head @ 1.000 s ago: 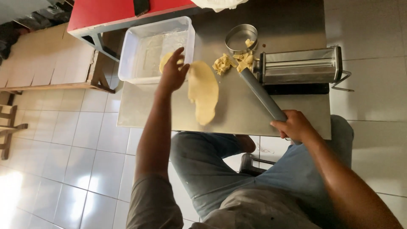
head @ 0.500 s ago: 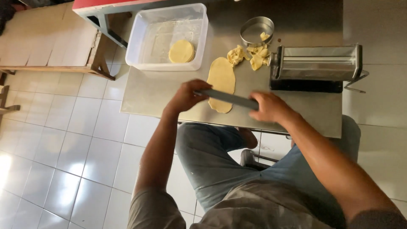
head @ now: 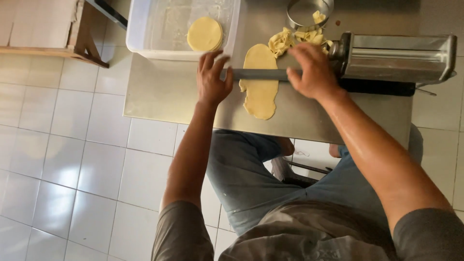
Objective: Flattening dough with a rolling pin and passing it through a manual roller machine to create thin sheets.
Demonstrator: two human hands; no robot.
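Dough is what I have under the pin at this moment. Starting at the far side from my left hand [head: 212,77], a clear plastic tub [head: 140,34] sits just beyond the fingertips, with one round yellow dough disc [head: 205,34] lying flat inside it. That hand lies open, fingers spread and palm down, pressing on the near end of a grey metal rolling pin [head: 258,74]; it is not wrapped around the pin, only resting on top.

Between my two hands the pin crosses a long oval sheet of yellow dough [head: 261,94], which lies flat on the steel table [head: 164,96] and pokes out both above and below the pin.

My right hand [head: 311,70] covers the other end of the pin, fingers curved down over it; I cannot tell whether they close fully under it. Just past its knuckles sits a heap of dough scraps [head: 290,41], and beyond that a round metal cutter ring [head: 299,14] with a few scraps inside. Immediately beside the right hand stands a steel pasta roller machine [head: 396,58].
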